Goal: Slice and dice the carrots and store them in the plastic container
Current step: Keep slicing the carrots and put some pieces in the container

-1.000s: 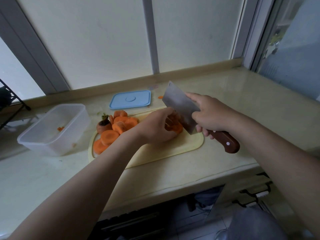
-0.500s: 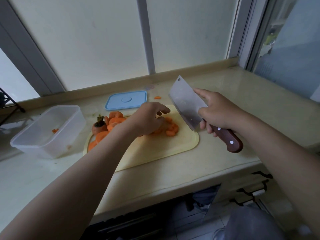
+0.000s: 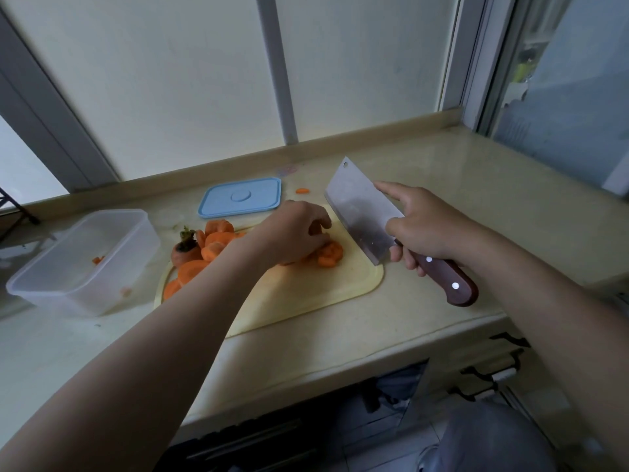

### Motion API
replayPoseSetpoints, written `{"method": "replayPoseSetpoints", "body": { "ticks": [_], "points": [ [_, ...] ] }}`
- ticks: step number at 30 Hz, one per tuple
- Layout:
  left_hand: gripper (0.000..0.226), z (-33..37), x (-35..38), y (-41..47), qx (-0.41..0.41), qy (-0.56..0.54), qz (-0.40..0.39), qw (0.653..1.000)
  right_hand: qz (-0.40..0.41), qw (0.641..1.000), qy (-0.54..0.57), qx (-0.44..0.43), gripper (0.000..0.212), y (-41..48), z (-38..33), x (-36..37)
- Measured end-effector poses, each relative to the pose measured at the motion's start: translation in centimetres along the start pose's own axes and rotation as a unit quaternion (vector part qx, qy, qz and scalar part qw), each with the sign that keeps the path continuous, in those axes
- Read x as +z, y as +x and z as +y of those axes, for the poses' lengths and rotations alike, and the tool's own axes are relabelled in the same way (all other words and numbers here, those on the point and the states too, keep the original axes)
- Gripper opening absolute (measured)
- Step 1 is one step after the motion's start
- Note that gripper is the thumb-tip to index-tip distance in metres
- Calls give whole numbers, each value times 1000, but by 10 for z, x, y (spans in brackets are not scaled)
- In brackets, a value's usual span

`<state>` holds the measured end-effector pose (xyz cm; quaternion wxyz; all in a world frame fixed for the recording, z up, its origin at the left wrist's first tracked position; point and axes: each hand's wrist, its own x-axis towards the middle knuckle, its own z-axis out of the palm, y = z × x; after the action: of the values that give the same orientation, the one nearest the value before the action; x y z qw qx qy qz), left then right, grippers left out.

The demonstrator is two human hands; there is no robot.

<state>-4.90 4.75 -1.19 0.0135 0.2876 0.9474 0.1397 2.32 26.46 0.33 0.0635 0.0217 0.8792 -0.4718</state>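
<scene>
Left hand [image 3: 292, 233]: you are curling the fingers down over the cut pieces [image 3: 328, 253] near the middle of the cutting board [image 3: 306, 294]. The fingertips are hidden under the knuckles, so it cannot be told whether you are pinching a piece or only bunching the pile.

Right hand [image 3: 422, 226]: you are gripping the cleaver [image 3: 360, 212] by its wooden handle [image 3: 446, 281], with the forefinger lying along the top of the blade. The blade is raised and tilted just right of the pieces and apart from them. Whether its heel corner touches the board's right edge is unclear.

Layout, left to right:
- The plastic container [image 3: 68, 301] is sitting open at the far left, just beside the board. It is holding only a few orange bits [image 3: 98, 259].
- The carrot top [image 3: 185, 250] and a heap of round slices [image 3: 211, 247] are lying on the board's left part.
- The blue lid [image 3: 240, 197] is lying flat behind the board.
- One stray slice [image 3: 302, 191] is lying on the counter [image 3: 442, 172] right of the lid.

Judgement:
- You are in the dicing step, between strokes and regrouping the pieces.
- Most rounds are waiting undiced and storage has barely begun.
- The next move calls for tucking the left fingertips back, steadying the bunch and bringing the edge straight down close beside the knuckles.
- Rounds may slide or roll under the blade.
</scene>
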Motion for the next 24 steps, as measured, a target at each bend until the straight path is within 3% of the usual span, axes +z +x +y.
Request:
{"method": "replayPoseSetpoints", "body": {
  "ticks": [6, 13, 17, 24],
  "points": [
    [31, -5, -5, -6, -25, -68, 1, 997, -29, 999, -22, 4, 83, -10, -11, 5],
    [54, 5, -18, -24, -9, -135, -105, 985, -47, 998, -39, 8, 85, -14, -24, 12],
    [57, 7, -11, -32, 8, -60, -73, 995, -54, 998, -39, 7, 85, -16, -28, 14],
    [45, 9, -2, -38, 9, -105, -3, 994, -55, 997, -52, -11, 84, -20, -26, 14]
  ]
}}
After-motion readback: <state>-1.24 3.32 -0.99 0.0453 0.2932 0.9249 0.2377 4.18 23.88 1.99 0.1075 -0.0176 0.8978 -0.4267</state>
